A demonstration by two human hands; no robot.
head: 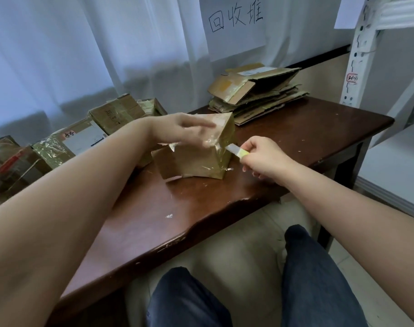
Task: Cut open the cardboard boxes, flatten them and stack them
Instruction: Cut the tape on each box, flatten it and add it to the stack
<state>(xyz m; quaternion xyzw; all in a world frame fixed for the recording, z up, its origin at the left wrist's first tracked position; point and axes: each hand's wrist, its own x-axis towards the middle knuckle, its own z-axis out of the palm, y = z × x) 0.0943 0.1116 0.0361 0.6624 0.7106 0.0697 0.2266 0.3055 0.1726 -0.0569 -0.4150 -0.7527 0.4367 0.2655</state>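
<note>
Hidden: blade tip of the knife lost against the shiny tape at the box's right edge; depth of cut not readable.
Blurred: fingers of the left hand smeared by motion, so exact finger spread hard to judge.
Cut off: both upper arms out of view at the lower corners; boxes at far left partly cropped by the edge.
Box: small, brown, wrapped in clear tape, stood on the table near its middle, tilted with one corner raised.
Left hand: reached across from the left, palm down, laid loosely open on the top face of the box, touching it.
Right hand: just beside the box on its right, curled closed around the knife's yellow-green handle, blade pointed left at the taped edge.
Stack of flattened cardboard: at the table's far end, below a paper sign with handwritten characters; well apart from the box.
Uncut boxes: taped, left of the table by the curtain; whatever carried them not visible.
Knees: in dark trousers, under the table's near edge.
Shelf post: white, perforated, at right.
</note>
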